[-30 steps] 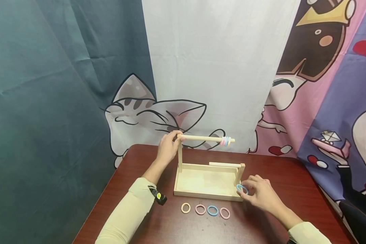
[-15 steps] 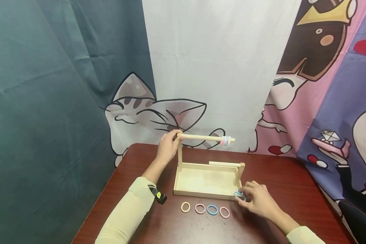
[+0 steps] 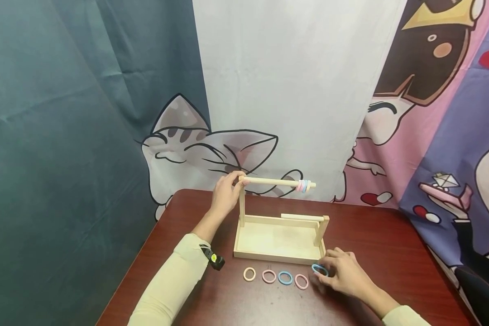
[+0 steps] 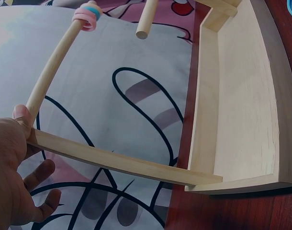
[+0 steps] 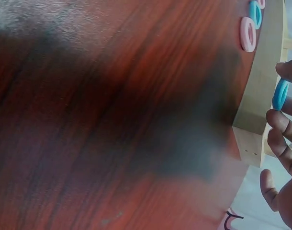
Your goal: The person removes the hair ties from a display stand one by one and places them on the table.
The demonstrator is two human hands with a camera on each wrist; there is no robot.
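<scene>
A wooden stand (image 3: 275, 258) has a tray base, a tall left post with a long upper rod (image 3: 269, 181) and a short right post with a lower rod (image 3: 301, 218). My left hand (image 3: 225, 194) grips the corner where the tall post meets the upper rod. Several pastel rings (image 3: 303, 186) hang near that rod's free end. Off the stand's front right corner, my right hand (image 3: 348, 274) pinches a blue ring (image 5: 280, 95) between thumb and fingers. Left of it on the table lie a pink ring (image 3: 295, 281), another blue ring (image 3: 285, 284), another pink ring (image 3: 269, 283) and a yellow ring (image 3: 244, 275).
The stand is on a reddish-brown table (image 3: 375, 240), towards its back edge. Behind the table hangs a printed curtain (image 3: 285, 90) with cartoon figures. The loose rings form a row along the tray's front wall.
My right hand has brought the blue ring from the tray's right front corner towards the near side, closer to the row of rings. The left hand keeps its grip on the stand.
</scene>
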